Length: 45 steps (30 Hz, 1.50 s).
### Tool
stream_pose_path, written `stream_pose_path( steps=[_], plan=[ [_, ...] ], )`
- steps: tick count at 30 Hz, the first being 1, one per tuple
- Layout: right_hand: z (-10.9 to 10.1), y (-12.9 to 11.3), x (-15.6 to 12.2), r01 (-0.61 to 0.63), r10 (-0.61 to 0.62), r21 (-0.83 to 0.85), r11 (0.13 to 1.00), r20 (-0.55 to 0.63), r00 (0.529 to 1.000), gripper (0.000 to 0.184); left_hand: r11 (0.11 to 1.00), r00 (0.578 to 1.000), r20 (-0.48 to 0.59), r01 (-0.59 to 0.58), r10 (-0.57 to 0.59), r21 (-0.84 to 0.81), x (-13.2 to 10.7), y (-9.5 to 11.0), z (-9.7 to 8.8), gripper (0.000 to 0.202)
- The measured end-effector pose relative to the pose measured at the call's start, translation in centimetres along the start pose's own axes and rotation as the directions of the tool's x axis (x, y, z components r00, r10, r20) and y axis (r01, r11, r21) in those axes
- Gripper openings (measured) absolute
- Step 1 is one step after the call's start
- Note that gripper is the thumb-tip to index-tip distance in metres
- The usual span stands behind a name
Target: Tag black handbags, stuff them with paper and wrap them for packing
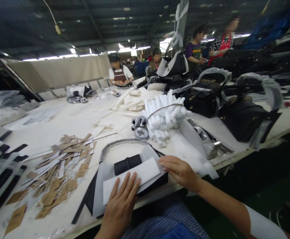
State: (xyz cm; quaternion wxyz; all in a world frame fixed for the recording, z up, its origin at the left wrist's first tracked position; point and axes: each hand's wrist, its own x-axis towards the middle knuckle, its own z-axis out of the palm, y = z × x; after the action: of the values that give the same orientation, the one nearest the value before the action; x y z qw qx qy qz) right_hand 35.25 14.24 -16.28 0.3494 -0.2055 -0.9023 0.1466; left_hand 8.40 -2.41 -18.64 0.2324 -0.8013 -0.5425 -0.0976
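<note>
A black handbag lies on the table in front of me, its wrapped handle arching away from me. Over it is spread thin white tissue paper. A folded white foam sheet rests on the paper, just below a small black strapped piece. My left hand lies on the foam sheet with fingers spread. At the sheet's right end, my right hand has its fingers stretched out over the edge of the tissue paper; its thumb is hidden.
Brown cardboard tags are heaped at left, beside wrapped black straps. Bundled white foam rolls, coiled straps and a grey tape dispenser stand beyond the bag. Finished black handbags line the right; co-workers are farther back.
</note>
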Motion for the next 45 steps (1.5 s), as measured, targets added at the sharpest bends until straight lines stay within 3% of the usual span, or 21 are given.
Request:
stream_pose_path(
  steps=[2,4,5,7,9,11,12,15,18,20,21,24,27,29,33,38,41,45],
  plan=[
    [-2.1,1.3,-0.5,-0.196,0.181,-0.106,0.975,-0.137,0.974,0.027,1.000,1.000,-0.012,0.001,-0.001,0.005,0.0,0.0,0.2,0.055],
    [-3.9,1.8,-0.9,-0.301,0.278,-0.145,0.942,-0.159,0.947,0.027,1.000,1.000,-0.013,0.005,-0.005,0.010,0.0,0.0,0.3,0.055],
    [-4.5,1.6,-1.1,-0.331,0.318,-0.123,0.936,-0.113,0.941,0.028,1.000,1.000,-0.010,0.009,-0.009,0.011,0.0,0.0,0.3,0.055],
    [-4.6,0.3,-1.6,-0.435,0.434,-0.012,0.901,0.097,0.896,0.035,1.000,1.000,0.000,0.017,-0.017,0.006,0.0,0.1,0.2,0.056],
    [-3.6,-1.5,-2.2,-0.610,0.543,0.088,0.787,0.371,0.754,0.048,1.000,1.000,0.011,0.026,-0.025,-0.006,0.1,0.2,0.1,0.056],
    [-1.9,-3.0,-2.9,-0.748,0.592,0.140,0.648,0.526,0.611,0.052,0.999,0.999,0.019,0.037,-0.036,-0.021,0.2,0.2,-0.1,0.057],
    [-0.9,-3.5,-3.3,-0.788,0.614,0.171,0.591,0.538,0.577,0.051,0.999,0.999,0.024,0.040,-0.039,-0.027,0.3,0.3,-0.2,0.057],
    [1.2,-4.0,-4.1,-0.844,0.704,0.329,0.423,0.466,0.535,0.044,0.998,0.998,0.036,0.046,-0.044,-0.038,0.3,0.4,-0.5,0.057],
    [2.0,-4.2,-4.6,-0.836,0.747,0.508,0.208,0.468,0.471,0.049,0.998,0.998,0.048,0.053,-0.051,-0.041,0.3,0.4,-0.5,0.057],
    [1.7,-4.6,-4.7,-0.819,0.740,0.547,0.174,0.476,0.475,0.050,0.997,0.997,0.050,0.064,-0.062,-0.041,0.3,0.4,-0.5,0.056],
    [1.4,-4.9,-4.5,-0.822,0.728,0.527,0.216,0.474,0.495,0.047,0.997,0.997,0.046,0.066,-0.065,-0.039,0.3,0.4,-0.5,0.056],
    [-0.5,-4.9,-2.9,-0.796,0.695,0.374,0.475,0.395,0.600,0.042,0.998,0.998,0.025,0.057,-0.056,-0.019,0.3,0.3,-0.2,0.056],
    [-2.7,-3.0,0.7,-0.666,0.670,0.229,0.710,0.074,0.739,0.035,0.999,0.999,-0.002,0.048,-0.048,-0.001,0.2,0.2,0.2,0.057],
    [-3.8,-0.6,3.8,-0.592,0.612,0.164,0.789,-0.143,0.777,0.022,0.999,0.999,-0.016,0.050,-0.050,0.010,0.1,0.2,0.4,0.057],
    [-4.0,5.1,8.8,-0.646,0.728,0.337,0.685,-0.275,0.629,0.028,0.997,0.998,-0.050,0.045,-0.042,0.059,0.0,0.1,0.6,0.056],
    [-3.1,9.1,11.7,-0.669,0.872,0.573,0.473,-0.197,0.447,0.027,0.995,0.997,-0.075,0.036,-0.029,0.093,0.0,0.1,0.6,0.056],
    [-3.1,8.4,11.5,-0.614,0.914,0.729,0.302,-0.038,0.404,0.018,0.994,0.997,-0.073,0.027,-0.019,0.106,0.1,0.0,0.8,0.056],
    [-4.0,3.6,7.0,-0.570,0.885,0.819,0.057,0.223,0.409,0.008,0.993,0.995,-0.097,0.017,-0.006,0.118,0.0,-0.2,1.2,0.056]
  ],
)
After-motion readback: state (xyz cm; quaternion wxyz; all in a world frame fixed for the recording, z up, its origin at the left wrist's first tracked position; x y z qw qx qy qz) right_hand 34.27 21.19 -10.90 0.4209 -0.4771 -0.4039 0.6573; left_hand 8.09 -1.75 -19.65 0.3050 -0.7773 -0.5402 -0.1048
